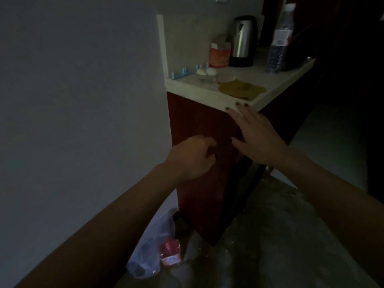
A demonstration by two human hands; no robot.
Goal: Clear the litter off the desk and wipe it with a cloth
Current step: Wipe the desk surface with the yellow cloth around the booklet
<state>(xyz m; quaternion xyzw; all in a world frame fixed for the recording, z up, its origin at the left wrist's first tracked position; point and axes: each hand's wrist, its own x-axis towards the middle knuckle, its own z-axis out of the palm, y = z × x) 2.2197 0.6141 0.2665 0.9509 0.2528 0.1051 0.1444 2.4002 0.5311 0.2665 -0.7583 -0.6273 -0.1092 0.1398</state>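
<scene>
Your right hand (257, 138) has its grip spread, fingertips (238, 105) touching the desk's (207, 96) near edge, close to the yellow cloth (242, 89). Your left hand (191, 159) curls before the desk's red side; whether its grip pinches anything, you cannot tell.

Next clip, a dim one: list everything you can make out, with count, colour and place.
desk: one, white top, red-brown sides, against the wall
cloth: one, mustard, desk's near corner
kettle: one, steel and black, back of desk
orange packet: one, orange, left of kettle
bottle: one, clear, right of kettle
hook rack: one, blue, desk's left edge
round things: two, white, beside the rack
plastic bag: one, translucent, on the floor
red packet: one, red, by the bag
left hand: one, fingers curled, before desk's side
right hand: one, fingers straight, tips at desk's edge
</scene>
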